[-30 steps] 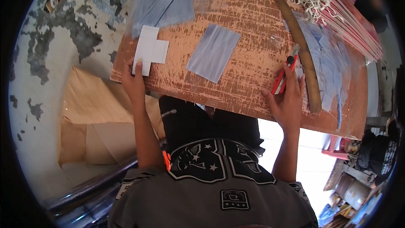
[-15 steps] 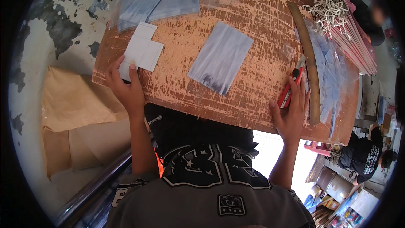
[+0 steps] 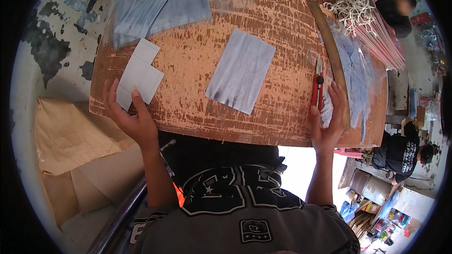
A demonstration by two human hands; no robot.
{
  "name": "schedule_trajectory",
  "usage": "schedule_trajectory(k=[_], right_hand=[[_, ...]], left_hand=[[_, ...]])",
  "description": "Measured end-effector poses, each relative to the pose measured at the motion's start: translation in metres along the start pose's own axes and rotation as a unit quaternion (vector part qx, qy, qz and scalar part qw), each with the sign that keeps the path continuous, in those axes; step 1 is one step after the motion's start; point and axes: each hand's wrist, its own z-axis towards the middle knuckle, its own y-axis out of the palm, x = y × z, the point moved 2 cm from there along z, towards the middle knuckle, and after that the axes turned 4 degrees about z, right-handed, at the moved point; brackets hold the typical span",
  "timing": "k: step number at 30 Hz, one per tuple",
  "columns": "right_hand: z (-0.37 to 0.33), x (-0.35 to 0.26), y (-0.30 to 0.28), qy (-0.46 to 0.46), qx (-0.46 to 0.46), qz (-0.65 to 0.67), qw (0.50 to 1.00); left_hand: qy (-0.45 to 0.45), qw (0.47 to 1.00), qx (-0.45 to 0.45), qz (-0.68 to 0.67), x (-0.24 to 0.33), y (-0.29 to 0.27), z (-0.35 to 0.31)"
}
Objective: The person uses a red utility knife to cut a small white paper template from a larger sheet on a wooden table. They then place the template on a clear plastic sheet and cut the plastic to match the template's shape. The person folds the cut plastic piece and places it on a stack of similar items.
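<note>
Left hand point(image 3: 131, 118) at near-left edge of the worn wooden counter point(image 3: 197, 84), grip apart, fingers spread, fingertips touching the near corner of a white notched card point(image 3: 139, 75) lying flat near the counter's left end. Right hand point(image 3: 328, 123) at near-right edge, grip apart too, palm open, index beside a red box cutter point(image 3: 317, 87) lying on the counter; can't tell if actually touching it. Just right of cutter a long wooden ruler point(image 3: 332, 54) runs near-to-far, w/ clear plastic bags point(image 3: 355, 75) beyond it on the right. Grey-blue plastic sheet point(image 3: 241, 71) lies flat mid-counter, btwn the two hands, apart from both. Bigger stack of plastic sheets point(image 3: 157, 2) at far left. Bundle of red sticks w/ white strings point(image 3: 372, 28) at far right. Brown paper point(image 3: 70, 134) on the floor, left of counter.
</note>
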Motion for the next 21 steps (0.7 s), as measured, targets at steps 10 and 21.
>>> schedule_trajectory(k=[10, 21], right_hand=[[0.095, -0.044, 0.018, -0.028, -0.1, 0.19, 0.976], [0.157, -0.051, 0.093, -0.102, -0.21, 0.177, 0.956]], left_hand=[[-0.036, 0.986, 0.039, -0.157, 0.012, -0.02, -0.006], [-0.433, 0.522, -0.362, -0.64, 0.107, -0.03, -0.078]])
